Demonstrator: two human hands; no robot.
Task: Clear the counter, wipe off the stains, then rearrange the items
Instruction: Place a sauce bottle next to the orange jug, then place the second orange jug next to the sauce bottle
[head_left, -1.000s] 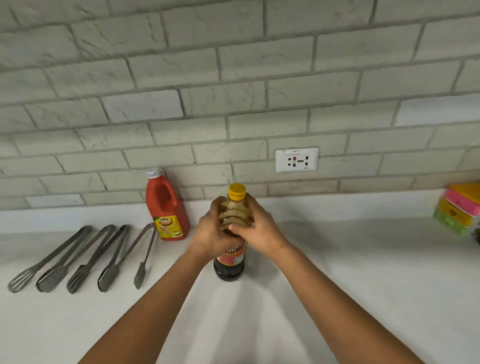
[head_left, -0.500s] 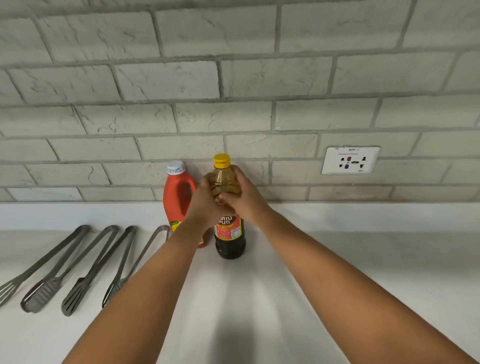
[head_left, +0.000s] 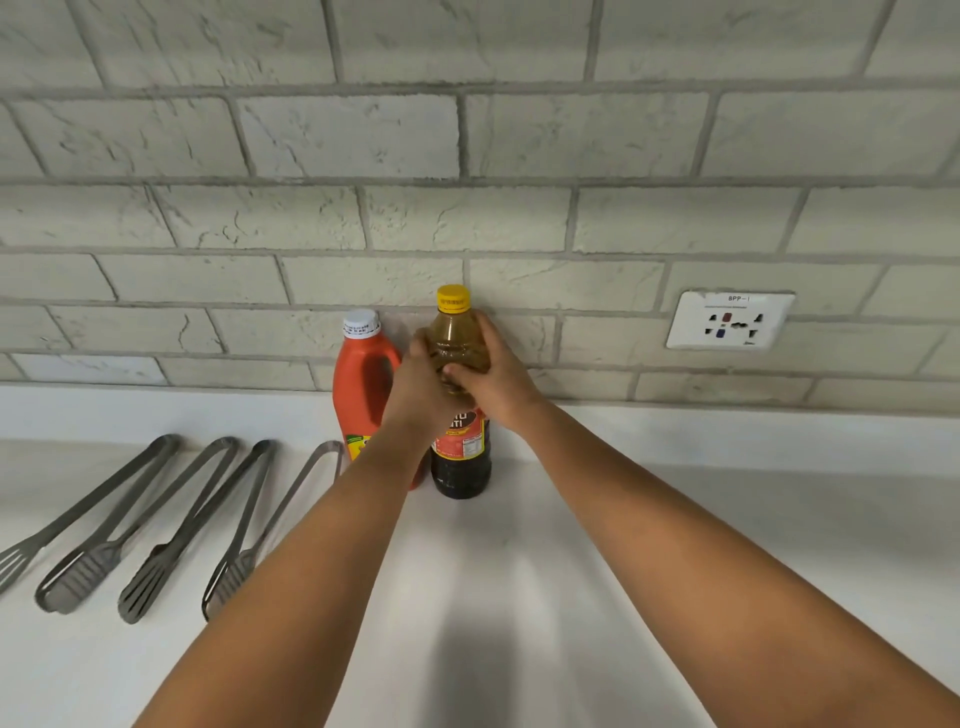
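Against the backsplash, your left hand and right hand both grasp the dark bottle, upright just beside the red bottle. Settle the base flat, then release.

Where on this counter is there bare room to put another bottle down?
Right of the dark bottle, below the wall socket, the counter is bare. The left is crowded: four tongs lie beside the red bottle.

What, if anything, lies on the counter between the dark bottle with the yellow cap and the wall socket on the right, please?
Nothing: in the head view, the counter between the dark bottle and the wall socket is bare, with only the right hand reaching across.
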